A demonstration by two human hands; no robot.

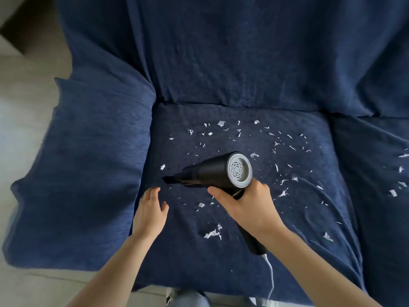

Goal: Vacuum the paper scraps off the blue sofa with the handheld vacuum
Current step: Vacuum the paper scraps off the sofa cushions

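Observation:
The blue sofa [221, 63] fills the view, its seat cushion strewn with several white paper scraps [212, 234]. My right hand [247, 204] grips the handle of the black handheld vacuum [210, 170], whose grey vented rear cap faces me. Its narrow nozzle points left and down at the left part of the seat. My left hand [151, 210] lies flat on the cushion just below the nozzle tip, fingers straight and spread. More scraps lie on the right-hand cushion [398, 171].
A white cord [271, 278] runs from the bottom of the vacuum's handle down over the seat's front edge. The sofa's left armrest [88, 173] rises beside the seat. Pale floor [26, 134] shows at the left.

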